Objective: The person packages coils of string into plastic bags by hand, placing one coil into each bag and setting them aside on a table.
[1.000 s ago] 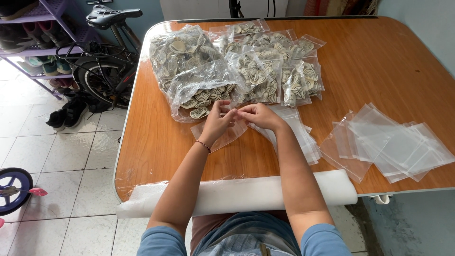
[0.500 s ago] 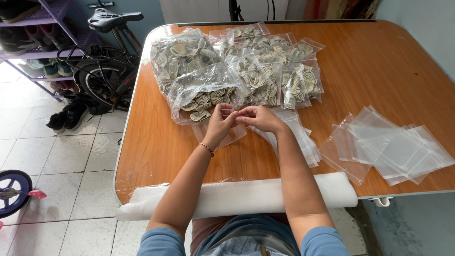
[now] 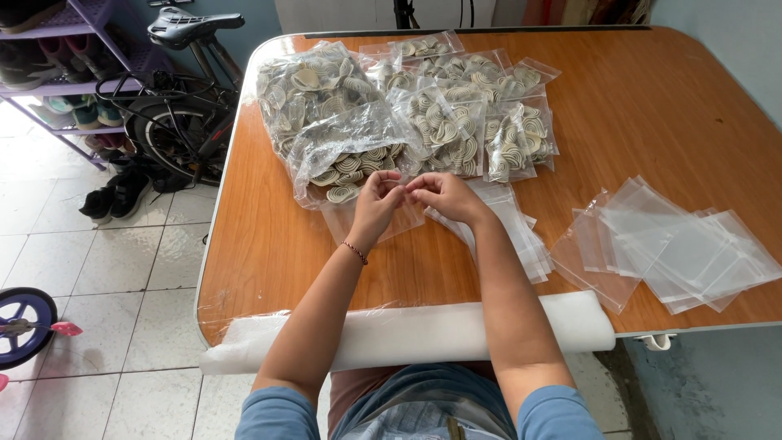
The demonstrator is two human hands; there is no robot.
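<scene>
Left hand [image 3: 376, 198]: fingertips pinching together on a small clear bag [image 3: 371, 222].
Right hand [image 3: 442, 195]: pinching the same bag.
At 12 o'clock: filled bags [image 3: 407, 106].

Head camera looks steeply down, close over the table [image 3: 668, 106].

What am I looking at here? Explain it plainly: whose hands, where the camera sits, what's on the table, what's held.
No machine here: a person works bare-handed, filmed by a camera on their head looking down. The left hand and right hand meet at the mouth of a small clear bag, pinching it. On the orange table lie a large bag of beige coiled pieces, smaller filled bags, a pile of empty clear bags and a white foam roll at the near edge.
</scene>
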